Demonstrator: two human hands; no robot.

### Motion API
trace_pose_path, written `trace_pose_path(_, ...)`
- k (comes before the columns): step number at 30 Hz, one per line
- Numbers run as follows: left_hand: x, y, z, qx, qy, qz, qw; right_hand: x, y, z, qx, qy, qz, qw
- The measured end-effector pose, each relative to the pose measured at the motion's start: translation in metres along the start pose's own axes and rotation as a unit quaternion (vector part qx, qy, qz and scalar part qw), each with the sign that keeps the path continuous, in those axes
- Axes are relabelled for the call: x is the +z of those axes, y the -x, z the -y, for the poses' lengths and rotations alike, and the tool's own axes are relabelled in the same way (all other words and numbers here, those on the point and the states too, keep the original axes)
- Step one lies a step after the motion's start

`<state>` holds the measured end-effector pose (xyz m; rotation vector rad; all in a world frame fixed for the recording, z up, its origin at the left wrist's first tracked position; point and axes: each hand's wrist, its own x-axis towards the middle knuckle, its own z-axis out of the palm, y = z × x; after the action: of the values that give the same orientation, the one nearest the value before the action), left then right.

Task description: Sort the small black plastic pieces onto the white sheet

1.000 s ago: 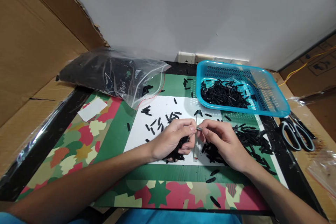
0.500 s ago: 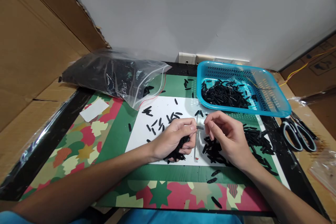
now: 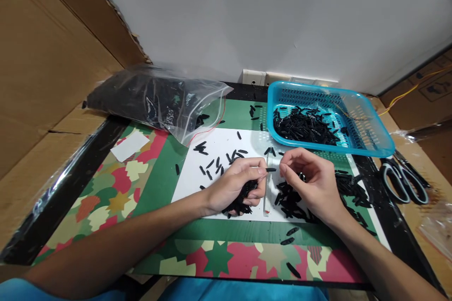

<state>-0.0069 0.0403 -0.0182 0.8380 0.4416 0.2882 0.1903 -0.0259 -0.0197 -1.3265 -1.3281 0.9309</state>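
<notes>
My left hand (image 3: pixel 235 182) rests on a white sheet (image 3: pixel 226 160), curled around a bunch of small black pieces, with one black piece (image 3: pixel 270 170) pinched at its fingertips. My right hand (image 3: pixel 312 183) hovers just right of that piece, fingers bent, thumb and forefinger close to it but apart from it. A thin clear stick (image 3: pixel 267 188) lies on the sheet between both hands. A heap of the same black pieces (image 3: pixel 348 188) spreads under and to the right of my right hand.
A blue perforated basket (image 3: pixel 374 131) holding black pieces stands at the back right. A clear zip bag (image 3: pixel 158 99) of black pieces lies at the back left. Scissors (image 3: pixel 402 176) lie at the right edge. Cardboard walls rise on the left.
My right hand has let go of the piece it was pinching with the left and drawn slightly to the right. The left hand keeps holding the piece.
</notes>
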Motion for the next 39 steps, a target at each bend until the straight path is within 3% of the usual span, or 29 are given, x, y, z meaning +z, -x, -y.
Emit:
trace_pose_path(8,-0.0009,0.0,0.0,0.002,-0.003,-0.006,1.0,-0.0006,-0.0007,-0.001,0.007,-0.009,-0.028,1.0)
trace_pose_path(16,0.0001,-0.0002,0.0003,0.002,0.0,-0.003,1.0,0.0008,0.0,0.0021,0.009,-0.065,-0.007,0.998)
trace_pose_path(25,-0.0005,-0.0008,0.0008,0.006,0.007,-0.008,1.0,-0.0038,-0.0048,0.0021,0.062,-0.124,0.017,0.99)
trace_pose_path(34,0.0045,0.0004,-0.0051,-0.003,-0.004,-0.023,1.0,-0.0004,-0.0033,0.0008,0.026,-0.092,-0.017,0.995)
trace_pose_path(39,0.0042,0.0002,-0.0047,0.005,-0.009,-0.018,1.0,-0.0017,-0.0019,0.0019,0.035,-0.035,0.05,0.998)
